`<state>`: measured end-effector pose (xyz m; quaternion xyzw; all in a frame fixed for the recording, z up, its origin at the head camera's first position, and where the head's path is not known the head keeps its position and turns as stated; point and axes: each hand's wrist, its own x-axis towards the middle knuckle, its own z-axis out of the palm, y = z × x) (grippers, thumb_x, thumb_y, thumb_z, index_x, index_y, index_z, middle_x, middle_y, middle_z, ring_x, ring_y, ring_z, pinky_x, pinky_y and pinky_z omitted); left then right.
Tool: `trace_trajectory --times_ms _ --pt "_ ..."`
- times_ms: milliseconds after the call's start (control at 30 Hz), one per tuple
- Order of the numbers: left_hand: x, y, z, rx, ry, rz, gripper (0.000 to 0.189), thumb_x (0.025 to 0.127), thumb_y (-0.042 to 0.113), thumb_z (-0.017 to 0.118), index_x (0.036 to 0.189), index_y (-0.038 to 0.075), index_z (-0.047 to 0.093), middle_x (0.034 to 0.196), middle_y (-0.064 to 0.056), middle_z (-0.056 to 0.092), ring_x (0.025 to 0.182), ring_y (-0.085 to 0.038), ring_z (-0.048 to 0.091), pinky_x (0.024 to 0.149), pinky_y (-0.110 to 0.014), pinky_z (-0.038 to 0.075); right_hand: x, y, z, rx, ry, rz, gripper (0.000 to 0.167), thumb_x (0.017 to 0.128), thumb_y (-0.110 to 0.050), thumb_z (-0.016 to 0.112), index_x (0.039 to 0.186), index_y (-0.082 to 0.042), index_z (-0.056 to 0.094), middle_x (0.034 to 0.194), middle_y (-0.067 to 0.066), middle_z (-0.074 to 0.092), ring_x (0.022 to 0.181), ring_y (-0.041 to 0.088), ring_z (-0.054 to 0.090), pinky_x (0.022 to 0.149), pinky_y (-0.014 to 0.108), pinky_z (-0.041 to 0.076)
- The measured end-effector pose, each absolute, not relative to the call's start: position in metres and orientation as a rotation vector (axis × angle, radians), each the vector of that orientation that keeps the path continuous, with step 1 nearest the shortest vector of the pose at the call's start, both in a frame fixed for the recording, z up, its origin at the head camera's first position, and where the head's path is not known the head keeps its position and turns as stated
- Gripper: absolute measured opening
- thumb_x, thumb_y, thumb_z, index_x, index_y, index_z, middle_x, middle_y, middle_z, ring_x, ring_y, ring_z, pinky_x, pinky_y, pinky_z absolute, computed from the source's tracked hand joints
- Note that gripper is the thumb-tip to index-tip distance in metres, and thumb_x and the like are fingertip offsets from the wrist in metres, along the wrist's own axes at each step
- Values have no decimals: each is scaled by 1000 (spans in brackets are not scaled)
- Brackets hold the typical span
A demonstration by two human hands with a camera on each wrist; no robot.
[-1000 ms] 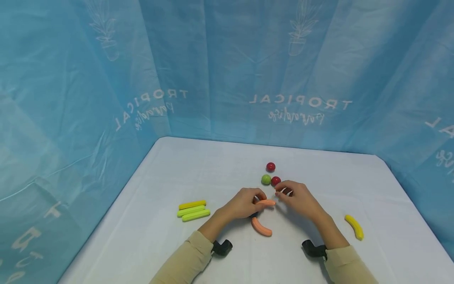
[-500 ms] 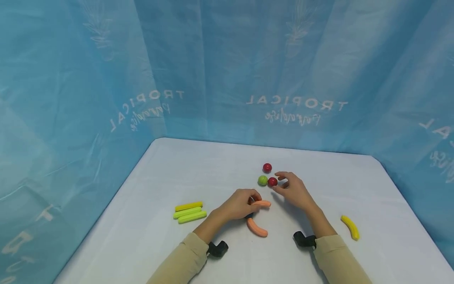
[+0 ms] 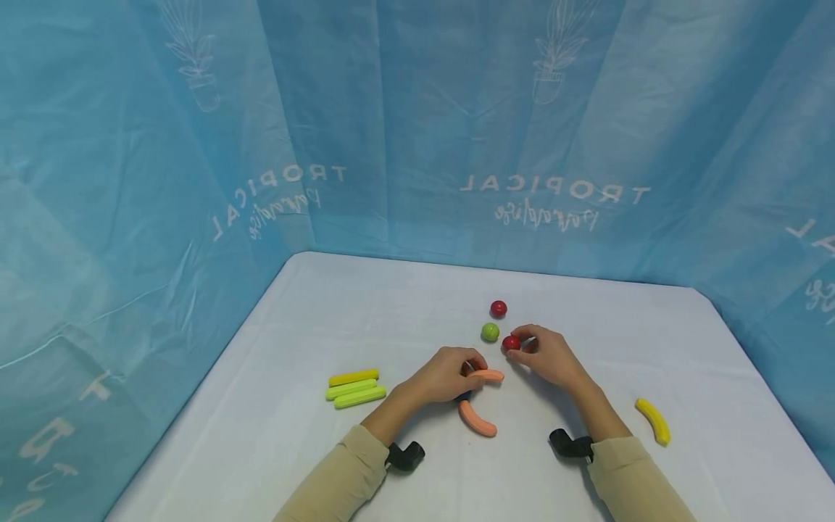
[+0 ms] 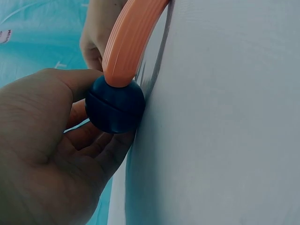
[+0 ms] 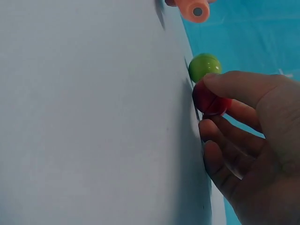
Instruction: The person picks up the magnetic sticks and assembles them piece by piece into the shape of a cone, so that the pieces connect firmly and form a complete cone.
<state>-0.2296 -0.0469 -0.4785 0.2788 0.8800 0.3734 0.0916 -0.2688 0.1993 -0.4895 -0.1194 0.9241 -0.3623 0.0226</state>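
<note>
My left hand holds a dark blue ball between thumb and fingers, low over the white table. A curved orange stick meets the ball at one end; its free end shows a grey disc in the right wrist view. My right hand pinches a red ball at the tabletop, just right of that stick's free end. A green ball lies a little to the left of the red one. A second orange curved stick lies below my left hand, its upper end near the blue ball.
Another red ball lies farther back. On the left sit a yellow stick and two lime-green sticks, side by side. A curved yellow stick lies at the right. Blue curtains enclose the table's back and sides.
My right hand has moved from beside the orange stick's free end to the nearer red ball, gripped it and drawn it slightly away from the green ball. My left hand has stayed in place.
</note>
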Motion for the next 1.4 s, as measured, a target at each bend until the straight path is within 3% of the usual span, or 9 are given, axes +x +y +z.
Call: trace_trajectory --times_ms 567,1400 --pt "-230 -47 -482 800 2617 1107 16 89 23 71 104 21 66 89 14 61 76 -4 55 64 -21 48 -246 209 -487 -552 2764 -1067 33 82 -37 76 108 -19 66 91 -7 62 81 15 56 66 32 49" --pt "-232 -48 -478 777 2633 1098 16 89 23 70 104 20 66 87 13 60 75 -6 56 63 -21 48 -229 210 -483 -701 2671 -1062 34 81 -43 76 106 -22 66 84 -7 60 75 16 55 60 29 49"
